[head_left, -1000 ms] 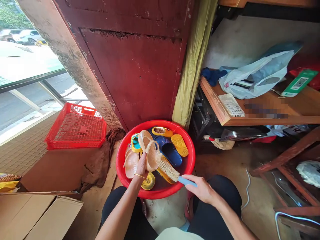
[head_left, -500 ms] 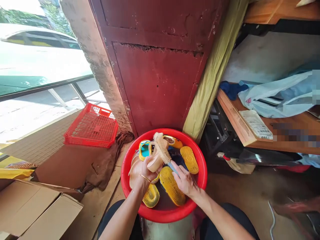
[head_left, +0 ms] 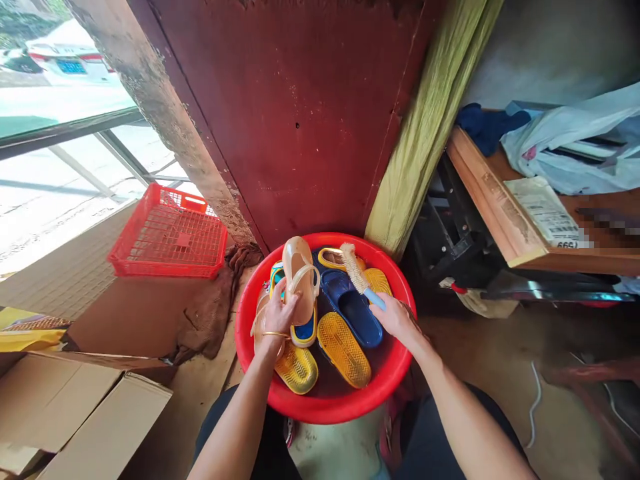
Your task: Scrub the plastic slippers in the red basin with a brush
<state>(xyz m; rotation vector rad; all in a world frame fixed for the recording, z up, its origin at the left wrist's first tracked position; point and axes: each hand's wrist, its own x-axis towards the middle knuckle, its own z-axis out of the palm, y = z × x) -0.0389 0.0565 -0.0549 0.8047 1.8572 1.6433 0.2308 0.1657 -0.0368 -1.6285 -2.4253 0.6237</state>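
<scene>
Over the left half of a red basin (head_left: 345,415), my left hand (head_left: 279,313) is closed on a beige strapped sandal (head_left: 299,267), held upright with its inner side towards me. My right hand (head_left: 397,319), on the basin's right side, grips the blue handle of a scrub brush (head_left: 356,268) with pale bristles; the brush is apart from the sandal. Below them in dark water lie a navy slipper (head_left: 353,307), a yellow-soled shoe (head_left: 345,348) with its sole up, and another yellow sole (head_left: 300,370). More shoes are partly hidden behind my hands.
A red plastic crate (head_left: 170,230) stands on the left beside a brown cloth (head_left: 210,320). Cardboard boxes (head_left: 65,400) lie at the lower left. A dark red door (head_left: 295,133) rises behind the basin. To the right is a wooden shelf (head_left: 500,193) with bags.
The brush has come off the sandal and moved right with my right hand. My left hand has raised the sandal and turned it upright. The view has tilted downward.
</scene>
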